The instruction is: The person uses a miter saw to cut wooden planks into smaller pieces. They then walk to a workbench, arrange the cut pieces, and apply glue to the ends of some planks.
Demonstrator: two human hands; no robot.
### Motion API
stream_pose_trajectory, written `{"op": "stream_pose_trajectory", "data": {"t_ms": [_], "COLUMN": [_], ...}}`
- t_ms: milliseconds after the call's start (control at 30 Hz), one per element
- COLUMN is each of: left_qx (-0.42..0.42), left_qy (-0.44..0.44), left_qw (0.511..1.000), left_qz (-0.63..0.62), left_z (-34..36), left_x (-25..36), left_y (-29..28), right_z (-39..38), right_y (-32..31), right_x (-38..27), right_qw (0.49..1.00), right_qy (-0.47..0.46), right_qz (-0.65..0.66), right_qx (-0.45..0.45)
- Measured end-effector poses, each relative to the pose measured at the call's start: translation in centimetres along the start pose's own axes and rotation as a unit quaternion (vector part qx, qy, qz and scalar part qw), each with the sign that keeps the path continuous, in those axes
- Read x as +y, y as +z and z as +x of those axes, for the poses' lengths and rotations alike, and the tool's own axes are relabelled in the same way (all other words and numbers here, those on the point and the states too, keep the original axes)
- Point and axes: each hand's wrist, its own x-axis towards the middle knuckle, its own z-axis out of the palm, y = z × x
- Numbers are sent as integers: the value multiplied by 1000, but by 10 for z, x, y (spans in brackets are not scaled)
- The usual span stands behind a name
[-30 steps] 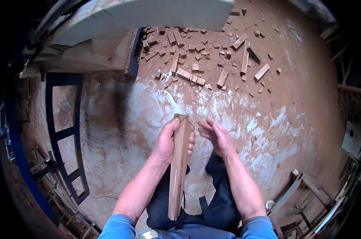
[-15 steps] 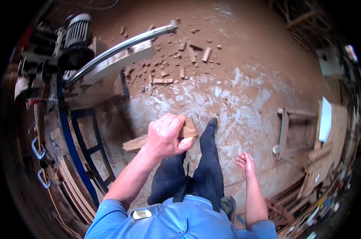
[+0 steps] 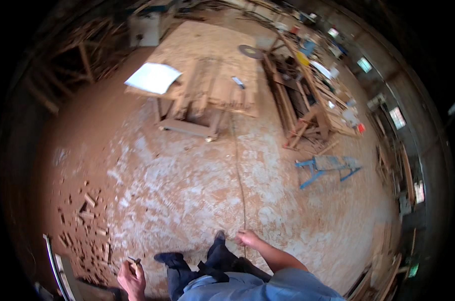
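Observation:
My left hand (image 3: 131, 280) hangs low at the lower left, beside my leg, its fingers closed round a piece of wood (image 3: 134, 266). Only a small brownish end with a dark edge shows past the fingers. Out in front of my body on the right is my right hand (image 3: 248, 238), with nothing visible in it; its fingers are loosely bent and somewhat blurred. Ahead stands a low table with a plywood top (image 3: 207, 45). Wooden strips (image 3: 202, 85), a white sheet (image 3: 153, 78) and a small blue-and-white object (image 3: 238, 82) lie on it.
A dark round disc (image 3: 250, 51) rests by the table's right edge. Right of it stands a wooden rack (image 3: 293, 95) of scraps; nearer is a blue stand (image 3: 328, 164). Wood offcuts (image 3: 89, 215) litter the floor at left, near a metal rail (image 3: 54, 266). A cable (image 3: 240, 180) crosses the floor.
My view has swung right, from the machine and offcuts to the plywood table. The left hand has gone from in front of my body down to the lower left; the wood shows less.

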Motion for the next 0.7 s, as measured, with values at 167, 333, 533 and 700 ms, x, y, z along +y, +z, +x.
{"op": "stream_pose_trajectory", "data": {"t_ms": [167, 333, 533, 700], "left_qx": [-39, -97, -153, -186], "left_qy": [87, 204, 268, 242], "left_qw": [995, 973, 950, 952], "left_qz": [-7, -45, -46, -32], "left_z": [9, 45, 98, 162], "left_x": [130, 258, 371, 434], "left_y": [65, 130, 206, 285], "right_z": [-31, -58, -37, -10], "right_y": [-88, -176, -234, -281], "right_x": [62, 96, 94, 96], "right_qw": [985, 936, 876, 908], "right_qy": [13, 28, 13, 54], "right_qz": [155, 309, 420, 296], "right_qx": [69, 166, 238, 291]}}
